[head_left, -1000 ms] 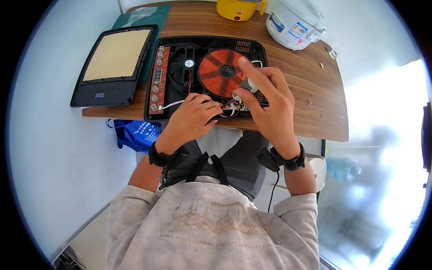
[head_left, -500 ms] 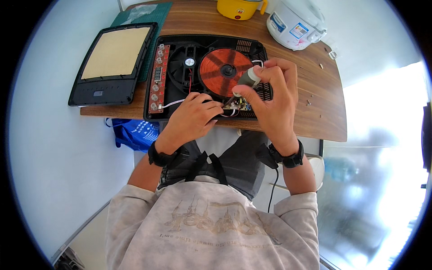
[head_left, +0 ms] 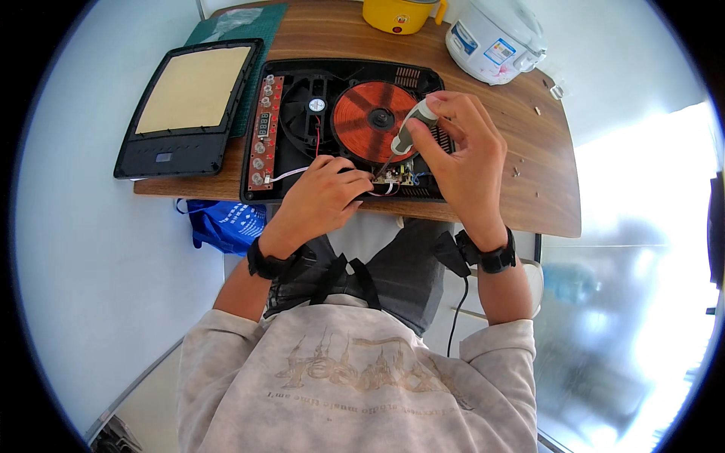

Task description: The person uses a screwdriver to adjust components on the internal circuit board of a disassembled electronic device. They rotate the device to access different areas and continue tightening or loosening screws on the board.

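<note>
An opened induction cooker base [head_left: 340,69] lies on the table in front of me. Inside it are a round copper coil [head_left: 355,128], a black fan [head_left: 296,124], a red control board [head_left: 265,155] and a small circuit board [head_left: 404,176] near the front edge. My right hand [head_left: 474,155] is closed around the handle of a screwdriver [head_left: 405,139], which tilts with its shaft down toward that circuit board. At the front edge, left of the shaft, my left hand [head_left: 319,195] reaches over the housing with bent fingers. Its fingertips are partly hidden, so what they grip is unclear.
The cooker's black top cover [head_left: 189,90] lies at the left, partly on a green cutting mat [head_left: 276,19]. A yellow pot [head_left: 396,16] and a white rice cooker [head_left: 495,45] stand at the back. Several small screws [head_left: 516,173] lie at the right; a blue bag [head_left: 226,224] sits below the table.
My right hand has shifted slightly right and its grip on the screwdriver has changed, fingers further around the handle's top. The left hand has hardly moved.
</note>
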### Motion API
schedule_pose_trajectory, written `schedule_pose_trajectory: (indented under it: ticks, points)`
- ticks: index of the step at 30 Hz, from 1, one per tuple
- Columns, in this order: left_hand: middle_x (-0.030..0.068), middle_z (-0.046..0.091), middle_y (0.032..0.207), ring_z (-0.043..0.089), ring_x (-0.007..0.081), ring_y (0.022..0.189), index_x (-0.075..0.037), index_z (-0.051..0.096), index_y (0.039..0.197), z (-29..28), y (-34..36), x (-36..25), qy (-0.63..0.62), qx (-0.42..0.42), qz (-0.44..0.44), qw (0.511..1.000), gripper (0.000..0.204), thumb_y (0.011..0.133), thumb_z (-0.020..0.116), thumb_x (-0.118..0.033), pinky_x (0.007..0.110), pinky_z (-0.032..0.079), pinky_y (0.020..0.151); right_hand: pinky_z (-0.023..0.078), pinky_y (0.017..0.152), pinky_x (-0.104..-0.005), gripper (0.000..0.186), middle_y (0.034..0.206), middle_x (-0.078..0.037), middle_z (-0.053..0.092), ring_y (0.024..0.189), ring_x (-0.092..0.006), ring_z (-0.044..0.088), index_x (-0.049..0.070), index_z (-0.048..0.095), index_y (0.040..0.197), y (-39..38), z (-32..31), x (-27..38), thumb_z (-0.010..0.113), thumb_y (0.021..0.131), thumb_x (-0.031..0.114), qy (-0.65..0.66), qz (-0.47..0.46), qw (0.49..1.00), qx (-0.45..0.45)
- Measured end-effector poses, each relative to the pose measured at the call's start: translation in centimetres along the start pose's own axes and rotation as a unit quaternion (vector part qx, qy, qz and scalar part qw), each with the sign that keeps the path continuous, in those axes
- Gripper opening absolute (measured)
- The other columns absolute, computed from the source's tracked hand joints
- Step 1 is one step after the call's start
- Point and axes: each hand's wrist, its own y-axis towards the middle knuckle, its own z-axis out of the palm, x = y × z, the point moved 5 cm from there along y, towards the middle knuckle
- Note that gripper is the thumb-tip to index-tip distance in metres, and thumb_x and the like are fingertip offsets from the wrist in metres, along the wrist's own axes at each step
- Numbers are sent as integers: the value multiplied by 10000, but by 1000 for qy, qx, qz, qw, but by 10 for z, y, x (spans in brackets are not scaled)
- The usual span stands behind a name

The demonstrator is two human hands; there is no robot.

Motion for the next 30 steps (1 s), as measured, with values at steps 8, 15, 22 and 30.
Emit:
schedule_pose_trajectory:
  ticks: [8, 15, 22, 30]
  points:
    - [4, 711, 1269, 578, 229, 1222, -112, 743, 1132, 0, -1, -1, 12, -3, -4, 1000, 296, 836, 758, -112, 408, 415, 1100, 552, 733, -348, 263, 1059, -100, 656, 852, -277, 684, 35, 682, 969, -3, 6, 23, 862, 781, 70, -68, -68, 995, -5]
    - [2, 712, 1268, 577, 228, 1222, -114, 738, 1137, 0, -1, -1, 13, 12, -11, 1000, 300, 838, 762, -122, 408, 415, 1101, 541, 823, -328, 314, 1037, -98, 667, 926, -244, 683, 4, 694, 979, -6, 3, 24, 900, 754, 78, -106, -13, 994, 11]
    - [-2, 713, 1266, 576, 225, 1222, -117, 740, 1137, -1, -1, -2, 15, 4, -7, 1000, 294, 844, 763, -124, 406, 417, 1096, 561, 803, -340, 240, 1109, -124, 721, 917, -258, 707, 17, 693, 1007, -4, 5, 26, 809, 797, 12, -53, -27, 998, 34]
    - [8, 707, 1259, 576, 230, 1230, -117, 738, 1139, -1, -2, -1, 19, 2, -7, 1000, 294, 846, 766, -125, 411, 418, 1095, 566, 797, -399, 339, 1094, -133, 696, 946, -363, 701, 57, 652, 1109, -5, 14, 32, 817, 813, 42, -49, -80, 993, 66]
